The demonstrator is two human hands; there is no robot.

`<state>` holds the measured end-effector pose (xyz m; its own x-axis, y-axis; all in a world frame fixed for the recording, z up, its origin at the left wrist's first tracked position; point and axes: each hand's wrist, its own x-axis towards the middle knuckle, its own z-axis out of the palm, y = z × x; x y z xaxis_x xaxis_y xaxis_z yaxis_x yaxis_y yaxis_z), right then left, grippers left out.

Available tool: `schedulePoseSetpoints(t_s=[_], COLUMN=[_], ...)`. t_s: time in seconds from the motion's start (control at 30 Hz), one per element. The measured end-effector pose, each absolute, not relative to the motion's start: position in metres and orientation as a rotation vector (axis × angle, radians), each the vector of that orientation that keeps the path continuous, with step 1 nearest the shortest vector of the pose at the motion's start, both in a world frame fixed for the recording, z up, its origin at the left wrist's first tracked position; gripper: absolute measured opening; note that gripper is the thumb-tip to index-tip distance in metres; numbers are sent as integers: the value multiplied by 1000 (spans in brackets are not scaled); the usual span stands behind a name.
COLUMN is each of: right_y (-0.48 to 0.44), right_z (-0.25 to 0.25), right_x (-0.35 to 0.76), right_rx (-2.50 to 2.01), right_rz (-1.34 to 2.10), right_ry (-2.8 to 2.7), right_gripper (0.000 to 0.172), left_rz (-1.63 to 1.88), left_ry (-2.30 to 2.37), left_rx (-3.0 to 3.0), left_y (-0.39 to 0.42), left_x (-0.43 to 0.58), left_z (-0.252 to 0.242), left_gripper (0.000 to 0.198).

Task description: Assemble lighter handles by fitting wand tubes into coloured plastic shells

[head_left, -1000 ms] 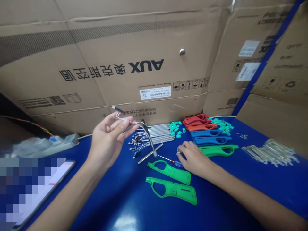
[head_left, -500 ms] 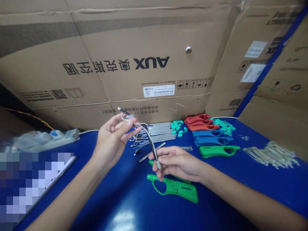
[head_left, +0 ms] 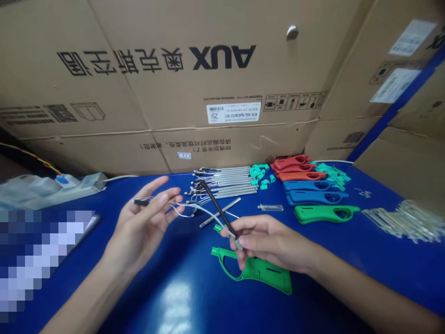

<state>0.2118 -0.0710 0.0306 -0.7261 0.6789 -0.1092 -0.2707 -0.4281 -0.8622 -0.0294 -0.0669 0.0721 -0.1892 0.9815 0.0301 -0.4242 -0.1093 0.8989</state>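
My right hand (head_left: 257, 239) pinches the grey end of a thin black tube (head_left: 219, 208), which slants up and to the left. Thin white wires (head_left: 205, 209) run from that grey end across to my left hand (head_left: 146, 222). There, thumb and fingers hold the wires, and a small black connector-like end (head_left: 141, 202) sticks out beside the fingers. Below my right hand lies a green lighter-shaped shell half (head_left: 266, 273), partly covered by the fingers. Another green piece (head_left: 219, 228) shows just behind the hand. A loose metal tube (head_left: 222, 211) lies beyond the wires.
Several metal tubes with wires (head_left: 231, 176) lie in a row behind, beside turquoise caps (head_left: 257, 172). Red, orange, blue and green shells (head_left: 323, 214) line the right, near clear plastic parts (head_left: 399, 220). A power strip (head_left: 83, 185) is left; cardboard (head_left: 156, 102) walls the back.
My left hand has moved left and down, and the wires have separated from the black tube. The tube's upper end now stands free. The view has shifted slightly.
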Motion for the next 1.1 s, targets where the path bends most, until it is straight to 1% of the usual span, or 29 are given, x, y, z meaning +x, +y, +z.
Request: schedulePoseSetpoints(t_s=[0.17,0.27,0.4,0.43,0.5,0.6,0.63,0.7,0.87,0.97,1.03,1.1], right_y=[-69,-68,-69,-69,-71,-76,-77,-80,-83,-83,-83,-84], right_z=[29,31,37,39,42,43,42,42,44,45,45,43], right_x=[213,214,215,215,214,213,212,211,208,208,208,208], right_rx=[-791,-888,-957,-964,-984,-1031,-1038,-1048,-1178,-1220,-1191,-1159], right_rz=[2111,2049,2074,2092,2129,2172,2176,2162,2019,1954,1913,1863], right_ry=[-1178,-1215,-1234,-1252,-1307,-1409,-1440,-1494,-1635,-1681,-1684,-1680], right_gripper=[31,31,26,24,22,20,20,21,20,21,21,20], left_rz=[1485,1446,1371,1281,974,397,272,167,160,212,414,763], left_ry=[1011,1042,1144,1166,1176,1118,1093,1072,1129,1170,1270,1374], left_rx=[789,787,917,990,1197,1519,1589,1665,1809,1918,1984,2019], left_y=[-64,-61,-57,-56,-56,-59,-61,-63,-63,-64,-66,-70], left_x=[-36,-40,-60,-68,-83,-97,-98,-98,-96,-94,-86,-72], left_z=[57,54,57,59,64,73,76,79,82,81,78,71], left_gripper=[38,30,18,15,10,15,17,20,21,20,19,16])
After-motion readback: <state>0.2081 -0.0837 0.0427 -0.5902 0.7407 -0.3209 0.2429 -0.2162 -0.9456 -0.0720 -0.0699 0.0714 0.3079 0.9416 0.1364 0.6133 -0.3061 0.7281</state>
